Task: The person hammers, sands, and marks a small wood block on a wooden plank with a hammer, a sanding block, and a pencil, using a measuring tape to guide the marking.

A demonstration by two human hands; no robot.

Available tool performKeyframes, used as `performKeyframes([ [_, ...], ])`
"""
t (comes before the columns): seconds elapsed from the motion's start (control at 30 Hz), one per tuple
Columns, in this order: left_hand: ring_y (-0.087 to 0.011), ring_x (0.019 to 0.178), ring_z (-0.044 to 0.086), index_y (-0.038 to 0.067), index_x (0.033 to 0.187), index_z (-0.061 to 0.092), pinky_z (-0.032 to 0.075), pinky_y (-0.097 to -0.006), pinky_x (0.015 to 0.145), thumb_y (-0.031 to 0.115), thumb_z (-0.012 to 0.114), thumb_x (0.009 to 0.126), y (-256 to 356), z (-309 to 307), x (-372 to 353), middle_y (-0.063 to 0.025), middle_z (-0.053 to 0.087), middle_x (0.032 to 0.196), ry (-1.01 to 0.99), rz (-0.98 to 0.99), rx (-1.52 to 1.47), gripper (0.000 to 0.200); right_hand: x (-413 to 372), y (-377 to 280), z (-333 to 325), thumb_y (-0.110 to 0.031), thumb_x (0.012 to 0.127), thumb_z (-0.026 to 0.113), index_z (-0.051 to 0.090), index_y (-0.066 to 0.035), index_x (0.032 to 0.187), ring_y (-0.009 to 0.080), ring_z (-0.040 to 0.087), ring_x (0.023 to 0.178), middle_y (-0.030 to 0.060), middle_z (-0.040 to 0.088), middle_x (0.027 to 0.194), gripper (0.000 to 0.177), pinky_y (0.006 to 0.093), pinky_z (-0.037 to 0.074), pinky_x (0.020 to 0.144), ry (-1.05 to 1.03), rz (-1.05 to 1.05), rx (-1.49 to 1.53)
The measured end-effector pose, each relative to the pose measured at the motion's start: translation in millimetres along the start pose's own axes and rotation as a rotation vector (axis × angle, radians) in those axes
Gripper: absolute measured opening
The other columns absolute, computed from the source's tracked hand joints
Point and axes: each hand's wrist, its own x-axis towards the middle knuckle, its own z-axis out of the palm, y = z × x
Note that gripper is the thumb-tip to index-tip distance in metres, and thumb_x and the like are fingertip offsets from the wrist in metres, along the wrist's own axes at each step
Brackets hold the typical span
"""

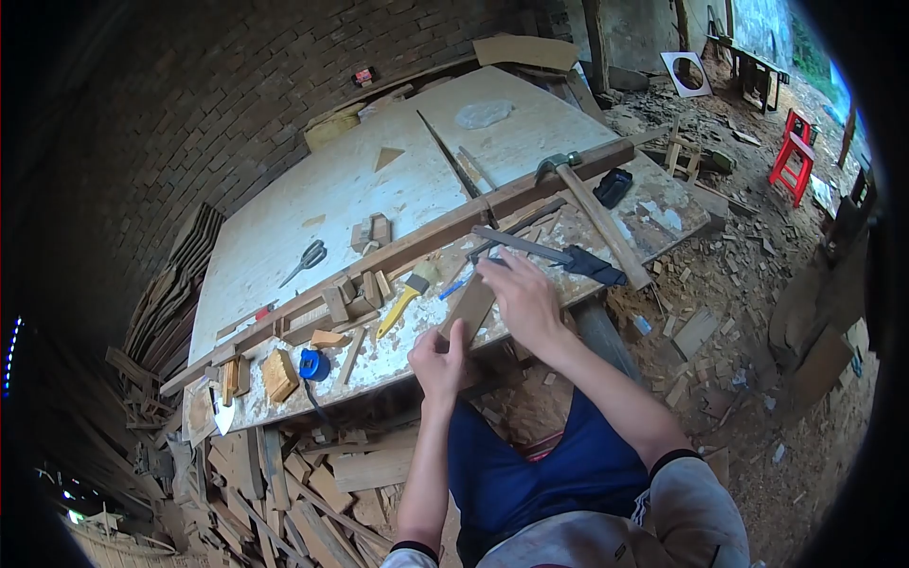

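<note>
My left hand (441, 363) grips the near end of a flat wooden board piece (472, 305) at the front edge of the paint-stained workbench (407, 348). My right hand (523, 295) rests on the board's far end, fingers spread toward a blue pen (455, 286) and a grey metal bar (523, 244). A yellow-handled paintbrush (405, 296) lies just left of the board. A hammer (592, 210) with a long wooden handle lies to the right of my right hand.
Scissors (305, 260), small wood blocks (280, 374) and a blue tape measure (314, 364) lie on the bench. A long wooden rail (417, 244) crosses it. Scrap wood (312, 492) piles below; a red stool (793, 156) stands far right. Brick wall behind.
</note>
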Motion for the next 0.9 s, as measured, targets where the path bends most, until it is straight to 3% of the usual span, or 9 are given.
performKeyframes([
  [0.07, -0.0238, 0.072, 0.062, -0.005, 0.096, 0.077, 0.051, -0.0375, 0.071, 0.021, 0.087, 0.096, 9.3, -0.7, 0.3, -0.0154, 0.069, 0.08, 0.039, 0.016, -0.036, 0.028, -18.2, -12.0, 4.2, -0.003, 0.098, 0.065, 0.078, -0.004, 0.129, 0.0389, 0.07, 0.134, 0.0147, 0.077, 0.139, 0.033, 0.054, 0.055, 0.114, -0.038, -0.096, 0.038],
  [0.17, -0.0374, 0.098, 0.069, -0.004, 0.103, 0.078, 0.055, -0.0462, 0.093, 0.022, 0.089, 0.092, -0.4, 1.2, 11.1, -0.0189, 0.073, 0.096, 0.152, 0.338, 0.132, 0.03, -44.2, -14.4, 12.9, -0.003, 0.097, 0.064, 0.075, -0.004, 0.136, 0.039, 0.066, 0.14, 0.015, 0.073, 0.147, 0.04, 0.0538, 0.052, 0.118, -0.197, -0.136, 0.077],
  [0.27, -0.0396, 0.114, 0.069, -0.004, 0.105, 0.079, 0.053, -0.0474, 0.103, 0.017, 0.089, 0.091, 3.4, -6.5, 8.3, -0.0192, 0.075, 0.112, -0.019, 0.127, 0.089, 0.027, -51.2, -7.3, 16.9, -0.003, 0.096, 0.063, 0.073, -0.005, 0.139, 0.0371, 0.064, 0.144, 0.0132, 0.071, 0.152, 0.045, 0.053, 0.049, 0.121, -0.307, -0.132, 0.068],
  [0.47, -0.0383, 0.124, 0.068, 0.001, 0.133, 0.073, 0.051, -0.0486, 0.112, 0.023, 0.095, 0.082, 2.8, -12.3, 0.1, -0.0167, 0.076, 0.122, -0.051, 0.338, 0.11, 0.06, -44.9, -6.7, 7.8, -0.004, 0.095, 0.066, 0.076, -0.005, 0.133, 0.0361, 0.065, 0.143, 0.0128, 0.073, 0.148, 0.04, 0.0525, 0.05, 0.12, -0.399, -0.102, 0.01],
  [0.5, -0.0369, 0.126, 0.067, 0.003, 0.151, 0.064, 0.049, -0.0488, 0.115, 0.024, 0.096, 0.077, -0.9, -12.9, -0.2, -0.0151, 0.076, 0.125, -0.084, 0.359, 0.136, 0.083, -43.2, -8.7, 6.9, -0.006, 0.095, 0.066, 0.077, -0.006, 0.13, 0.0363, 0.066, 0.142, 0.0138, 0.074, 0.146, 0.036, 0.0522, 0.051, 0.118, -0.395, -0.057, 0.029],
  [0.63, -0.0371, 0.134, 0.064, 0.002, 0.162, 0.052, 0.047, -0.0495, 0.119, 0.024, 0.096, 0.077, -10.4, -13.0, -2.0, -0.0174, 0.076, 0.131, -0.152, 0.24, 0.022, 0.098, -51.0, -30.8, 3.4, -0.006, 0.095, 0.065, 0.077, -0.004, 0.127, 0.0389, 0.071, 0.131, 0.0169, 0.076, 0.138, 0.034, 0.0523, 0.055, 0.11, -0.426, -0.139, -0.003],
  [0.77, -0.034, 0.138, 0.065, 0.004, 0.17, 0.04, 0.045, -0.0487, 0.121, 0.023, 0.097, 0.075, -11.7, -11.9, -3.0, -0.0152, 0.081, 0.129, -0.127, 0.23, 0.003, 0.112, -18.4, -3.8, -0.3, -0.007, 0.096, 0.063, 0.075, -0.002, 0.129, 0.0417, 0.071, 0.127, 0.0188, 0.077, 0.128, 0.035, 0.0502, 0.058, 0.107, -0.483, 0.017, 0.026],
  [0.8, -0.0333, 0.139, 0.066, 0.005, 0.172, 0.038, 0.044, -0.0487, 0.122, 0.022, 0.097, 0.075, -11.5, -10.9, -3.4, -0.0145, 0.082, 0.128, -0.115, 0.22, 0.003, 0.115, -27.2, 21.3, 20.3, -0.009, 0.093, 0.068, 0.075, -0.006, 0.131, 0.0407, 0.072, 0.125, 0.0201, 0.075, 0.134, 0.038, 0.0487, 0.06, 0.104, -0.311, -0.108, -0.018],
  [0.9, -0.0331, 0.141, 0.067, 0.004, 0.174, 0.033, 0.047, -0.0474, 0.122, 0.019, 0.098, 0.076, -14.0, -15.0, -2.0, -0.0189, 0.08, 0.131, -0.171, 0.179, -0.024, 0.118, -44.9, -20.2, 19.5, -0.009, 0.095, 0.065, 0.077, -0.004, 0.13, 0.0392, 0.073, 0.126, 0.021, 0.077, 0.133, 0.037, 0.0507, 0.059, 0.108, -0.363, -0.247, -0.012],
])
